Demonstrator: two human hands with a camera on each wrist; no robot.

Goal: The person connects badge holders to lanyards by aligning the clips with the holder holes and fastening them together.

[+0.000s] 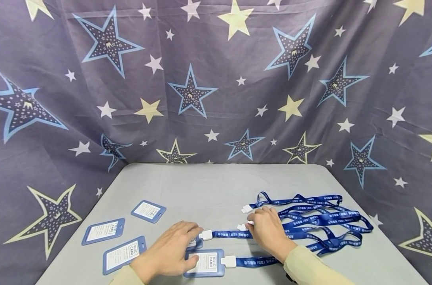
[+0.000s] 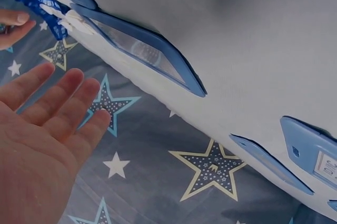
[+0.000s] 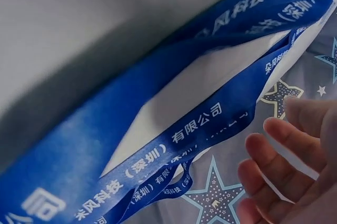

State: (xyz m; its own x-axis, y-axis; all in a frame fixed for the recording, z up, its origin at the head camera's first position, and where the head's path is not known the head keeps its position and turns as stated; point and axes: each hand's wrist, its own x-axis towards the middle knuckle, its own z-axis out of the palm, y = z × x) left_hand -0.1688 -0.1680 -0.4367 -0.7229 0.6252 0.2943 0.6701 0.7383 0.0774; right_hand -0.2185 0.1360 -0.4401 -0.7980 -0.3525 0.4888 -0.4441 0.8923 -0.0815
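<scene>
My left hand point(image 1: 171, 250), fingers extended and slightly spread, hovers over a blue ID card holder point(image 1: 194, 242) and partly hides it. A white clip point(image 1: 207, 235) joins that holder to a blue lanyard point(image 1: 234, 234). Just below, a second card holder point(image 1: 207, 263) is joined by its white clip point(image 1: 229, 261) to another lanyard point(image 1: 256, 261); my left thumb overlaps its left edge. My right hand point(image 1: 267, 229) is above the lanyards, its fingertips beside a loose white clip point(image 1: 242, 227). In the right wrist view its fingers point(image 3: 271, 163) are loosely bent, with nothing visible between them.
Three loose card holders lie at the left: one upper point(image 1: 148, 211), one middle point(image 1: 103, 231), one lower point(image 1: 124, 254). More blue lanyards point(image 1: 337, 218) spread across the right of the grey table point(image 1: 209, 182). A star-patterned cloth point(image 1: 216, 118) hangs behind and at both sides.
</scene>
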